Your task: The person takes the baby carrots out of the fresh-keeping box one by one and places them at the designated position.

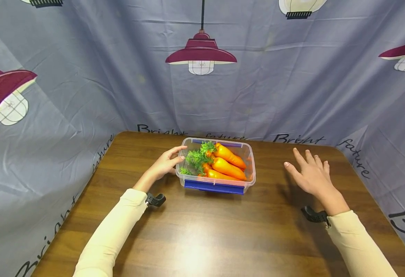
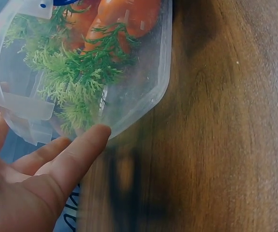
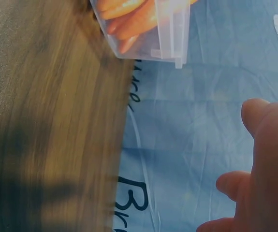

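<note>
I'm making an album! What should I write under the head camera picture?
Left hand at the clear box of carrots, right hand apart from it over the wooden table.

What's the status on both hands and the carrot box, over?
Left hand at left end of clear box. Right hand spread, off to its right. Box upright, top uncovered, carrots inside. Nothing seen in the way between.
</note>
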`<action>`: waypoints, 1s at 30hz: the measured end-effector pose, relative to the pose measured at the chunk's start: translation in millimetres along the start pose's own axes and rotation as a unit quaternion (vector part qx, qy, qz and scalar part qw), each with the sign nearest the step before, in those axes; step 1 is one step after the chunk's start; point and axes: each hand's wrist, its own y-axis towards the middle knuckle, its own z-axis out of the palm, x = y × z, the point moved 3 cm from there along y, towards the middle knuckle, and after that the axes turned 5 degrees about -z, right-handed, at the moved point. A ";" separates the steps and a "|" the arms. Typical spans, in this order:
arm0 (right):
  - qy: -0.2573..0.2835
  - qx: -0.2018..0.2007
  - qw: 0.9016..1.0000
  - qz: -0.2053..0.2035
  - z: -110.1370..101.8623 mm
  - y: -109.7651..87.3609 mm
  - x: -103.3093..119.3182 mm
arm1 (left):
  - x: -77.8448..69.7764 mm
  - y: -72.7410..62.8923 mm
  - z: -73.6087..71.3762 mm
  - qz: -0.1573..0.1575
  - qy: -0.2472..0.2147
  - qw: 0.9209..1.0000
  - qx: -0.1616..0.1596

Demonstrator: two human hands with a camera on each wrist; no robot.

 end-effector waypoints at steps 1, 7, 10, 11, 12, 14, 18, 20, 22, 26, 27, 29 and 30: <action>-0.001 0.001 1.000 -0.001 0.6 0.5 0.3 | 0.0 -0.3 0.3 -0.004 -0.002 1.000 0.000; 0.001 0.001 1.000 -0.006 2.1 5.4 2.8 | 1.2 -0.6 -0.6 -0.014 -0.002 1.000 -0.004; 0.008 0.005 1.000 -0.012 2.9 8.0 3.4 | 0.9 -1.2 -1.3 -0.015 -0.002 1.000 -0.004; 0.013 0.006 1.000 -0.014 2.9 9.1 3.2 | 0.5 -0.9 -1.4 -0.015 -0.001 1.000 -0.005; 0.017 0.006 1.000 -0.017 3.1 10.1 2.8 | 0.0 -0.8 -1.5 -0.015 0.000 1.000 -0.005; 0.031 0.001 0.999 -0.027 2.4 12.2 4.7 | -1.1 -0.4 -1.4 -0.016 0.004 1.000 -0.005; 0.067 -0.006 0.996 -0.050 -0.9 18.1 15.4 | -3.9 0.3 -0.5 -0.021 0.007 1.000 -0.006; 0.085 -0.002 0.994 -0.062 -2.2 21.7 23.4 | -4.8 0.4 0.1 -0.023 0.010 1.000 -0.005; 0.097 -0.007 0.992 -0.077 -3.2 26.1 31.7 | -5.8 0.7 0.7 -0.022 0.013 1.000 -0.004; 0.121 -0.031 0.986 -0.111 -5.0 38.0 51.1 | -6.6 1.7 1.1 -0.020 0.017 1.000 -0.003; 0.128 -0.036 0.984 -0.119 -4.9 41.2 56.5 | -6.4 1.7 0.8 -0.022 0.018 1.000 -0.004; 0.150 -0.037 0.979 -0.131 -3.3 48.8 66.6 | -5.9 1.3 0.1 -0.026 0.015 1.000 -0.006; 0.159 -0.036 0.977 -0.136 -2.1 52.9 71.5 | -5.9 1.0 -0.4 -0.027 0.015 0.999 -0.007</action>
